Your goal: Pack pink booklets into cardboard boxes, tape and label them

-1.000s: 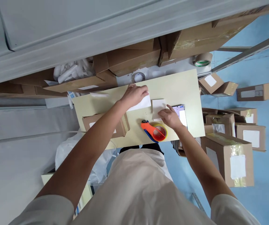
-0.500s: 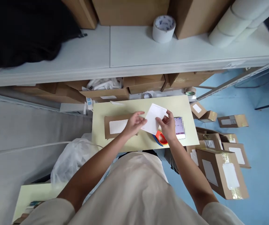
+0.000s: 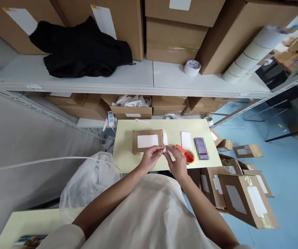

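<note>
My left hand (image 3: 151, 157) and my right hand (image 3: 176, 160) meet over the front of the small table. Their fingertips pinch a thin white slip of paper (image 3: 165, 139), blurred and seen nearly edge-on. Beside my left hand lies a small brown cardboard box (image 3: 135, 141) with a white label (image 3: 147, 141) on top. Just right of my right hand is an orange tape dispenser (image 3: 188, 155), partly covered by that hand. Behind the dispenser rests a white rectangular paper (image 3: 186, 139).
A phone (image 3: 201, 148) lies on the table's (image 3: 123, 162) right side. Behind stands a shelf (image 3: 164, 90) with boxes, tape rolls (image 3: 192, 67) and a black garment (image 3: 81, 52). Labelled cartons (image 3: 244, 197) stand on the floor at right; a clear plastic bag (image 3: 86, 183) hangs at left.
My hands have come together, and the white paper between them has turned from face-up to nearly edge-on. The view has tilted up, showing more shelf. A white paper now shows beside the phone.
</note>
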The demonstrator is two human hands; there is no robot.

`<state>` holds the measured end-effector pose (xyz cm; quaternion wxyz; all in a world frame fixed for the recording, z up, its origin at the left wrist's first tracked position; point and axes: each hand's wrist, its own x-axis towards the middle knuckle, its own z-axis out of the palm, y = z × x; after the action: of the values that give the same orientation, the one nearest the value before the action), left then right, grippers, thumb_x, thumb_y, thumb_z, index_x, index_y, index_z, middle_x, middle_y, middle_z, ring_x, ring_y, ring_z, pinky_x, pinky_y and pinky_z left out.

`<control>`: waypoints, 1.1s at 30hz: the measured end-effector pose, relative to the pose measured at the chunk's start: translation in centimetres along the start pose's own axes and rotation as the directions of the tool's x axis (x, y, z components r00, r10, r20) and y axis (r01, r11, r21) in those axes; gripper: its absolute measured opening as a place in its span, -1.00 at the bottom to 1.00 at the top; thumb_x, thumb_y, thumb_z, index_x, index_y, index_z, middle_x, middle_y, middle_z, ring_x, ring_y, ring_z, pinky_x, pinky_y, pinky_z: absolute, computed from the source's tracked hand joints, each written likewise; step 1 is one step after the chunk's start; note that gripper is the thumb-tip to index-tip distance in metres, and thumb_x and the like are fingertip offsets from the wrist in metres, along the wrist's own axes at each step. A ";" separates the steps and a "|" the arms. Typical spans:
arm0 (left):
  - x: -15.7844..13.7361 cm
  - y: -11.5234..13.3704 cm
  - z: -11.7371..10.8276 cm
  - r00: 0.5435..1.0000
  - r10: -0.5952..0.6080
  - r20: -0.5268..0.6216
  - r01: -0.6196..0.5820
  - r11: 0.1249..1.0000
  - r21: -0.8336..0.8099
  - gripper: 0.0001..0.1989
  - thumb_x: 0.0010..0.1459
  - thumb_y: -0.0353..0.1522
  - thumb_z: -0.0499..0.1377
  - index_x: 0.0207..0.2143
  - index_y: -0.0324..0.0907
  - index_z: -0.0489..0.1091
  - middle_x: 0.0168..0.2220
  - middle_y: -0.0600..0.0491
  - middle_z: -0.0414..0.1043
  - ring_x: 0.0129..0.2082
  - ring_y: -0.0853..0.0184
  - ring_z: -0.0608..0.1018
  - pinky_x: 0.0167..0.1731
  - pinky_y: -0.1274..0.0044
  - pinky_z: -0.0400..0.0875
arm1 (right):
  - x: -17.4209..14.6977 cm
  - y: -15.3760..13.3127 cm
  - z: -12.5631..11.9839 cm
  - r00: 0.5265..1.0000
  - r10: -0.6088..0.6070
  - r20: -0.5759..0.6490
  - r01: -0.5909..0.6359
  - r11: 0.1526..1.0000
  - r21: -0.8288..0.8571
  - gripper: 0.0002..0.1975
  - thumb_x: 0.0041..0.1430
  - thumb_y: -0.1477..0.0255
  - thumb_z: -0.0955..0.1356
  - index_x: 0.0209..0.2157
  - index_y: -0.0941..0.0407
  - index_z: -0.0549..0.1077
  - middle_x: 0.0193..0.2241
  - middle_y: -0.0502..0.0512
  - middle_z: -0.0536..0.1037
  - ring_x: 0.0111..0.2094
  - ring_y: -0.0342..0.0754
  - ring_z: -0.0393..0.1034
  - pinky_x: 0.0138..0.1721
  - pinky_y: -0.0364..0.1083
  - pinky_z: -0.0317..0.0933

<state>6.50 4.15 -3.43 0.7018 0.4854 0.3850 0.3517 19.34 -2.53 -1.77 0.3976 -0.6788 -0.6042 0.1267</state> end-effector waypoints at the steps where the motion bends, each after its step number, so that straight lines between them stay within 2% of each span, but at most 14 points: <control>1: -0.5 0.0 -0.2 1.000 -0.012 0.014 0.013 0.999 -0.029 -0.68 -0.02 -0.16 0.28 -0.27 -0.17 0.49 -0.21 -0.02 0.55 -0.20 0.29 0.56 -0.11 0.42 0.45 | -0.2 -0.3 0.2 0.999 0.028 -0.029 -0.028 0.999 0.015 -0.78 0.22 0.32 0.28 -0.13 -0.01 0.48 -0.22 0.12 0.60 -0.20 0.09 0.50 0.01 0.21 0.24; 5: -1.7 0.3 -0.6 1.000 -0.028 0.012 0.029 0.996 -0.083 -0.70 -0.05 -0.16 0.30 -0.32 -0.16 0.48 -0.23 0.00 0.54 -0.21 0.31 0.56 -0.12 0.44 0.45 | -0.7 -1.3 0.3 0.996 0.073 -0.049 -0.070 0.996 0.061 -0.79 0.18 0.29 0.30 -0.19 -0.04 0.51 -0.32 0.10 0.62 -0.27 0.09 0.51 -0.03 0.21 0.29; 9: -1.8 0.4 -1.0 0.999 -0.017 0.031 0.020 0.997 -0.079 -0.74 -0.04 -0.17 0.30 -0.42 -0.18 0.47 -0.36 0.06 0.52 -0.32 0.38 0.54 -0.18 0.49 0.46 | -1.0 -2.1 0.0 0.996 0.092 -0.022 -0.089 0.990 0.111 -0.80 0.17 0.28 0.31 -0.21 -0.04 0.53 -0.31 0.09 0.63 -0.26 0.10 0.52 -0.04 0.22 0.29; 13: -1.8 0.8 -1.2 0.996 -0.022 0.083 0.030 0.995 -0.091 -0.74 -0.06 -0.17 0.31 -0.44 -0.19 0.47 -0.35 0.05 0.52 -0.33 0.39 0.53 -0.22 0.52 0.45 | -1.4 -2.4 -0.2 0.992 0.123 0.005 -0.122 0.977 0.175 -0.81 0.16 0.27 0.32 -0.21 -0.04 0.53 -0.29 0.10 0.62 -0.24 0.10 0.51 -0.10 0.17 0.34; 17: -2.3 1.5 -1.3 0.995 -0.019 0.098 0.023 0.999 -0.038 -0.72 -0.07 -0.14 0.30 -0.48 -0.20 0.47 -0.43 0.04 0.52 -0.40 0.36 0.52 -0.27 0.49 0.46 | -1.7 -2.6 -0.3 0.993 0.105 0.058 -0.115 0.970 0.213 -0.78 0.17 0.29 0.32 -0.17 -0.02 0.53 -0.29 0.11 0.62 -0.22 0.10 0.50 -0.15 0.14 0.37; 23: -2.8 1.9 -1.5 0.993 0.052 0.102 -0.056 0.998 0.031 -0.72 -0.03 -0.13 0.27 -0.52 -0.17 0.46 -0.49 0.05 0.50 -0.44 0.35 0.51 -0.31 0.48 0.44 | -1.8 -3.3 -0.2 0.996 0.067 0.051 -0.075 0.982 0.173 -0.79 0.18 0.25 0.30 -0.23 -0.06 0.56 -0.30 0.10 0.63 -0.27 0.13 0.51 -0.12 0.19 0.35; 26: -3.0 1.8 -1.8 0.985 0.130 0.111 -0.138 0.988 0.072 -0.74 0.02 -0.15 0.24 -0.51 -0.15 0.47 -0.48 0.05 0.50 -0.43 0.34 0.51 -0.33 0.49 0.43 | -1.9 -3.6 -0.1 0.996 0.056 0.062 -0.067 0.978 0.195 -0.78 0.19 0.27 0.29 -0.23 -0.06 0.56 -0.29 0.09 0.63 -0.27 0.13 0.51 -0.12 0.19 0.36; 33: -3.3 1.6 -2.2 0.952 0.279 0.125 -0.303 0.916 0.264 -0.80 0.13 -0.23 0.16 -0.46 -0.12 0.47 -0.41 0.04 0.50 -0.38 0.32 0.51 -0.30 0.49 0.39 | -2.4 -3.5 0.5 0.992 0.116 0.057 -0.126 0.966 0.224 -0.76 0.19 0.29 0.28 -0.21 -0.02 0.56 -0.27 0.12 0.62 -0.18 0.15 0.50 -0.12 0.16 0.37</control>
<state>2.87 2.64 -1.73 0.5815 0.6461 0.3244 0.3732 15.91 -4.67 -0.44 0.4509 -0.6617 -0.5515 0.2336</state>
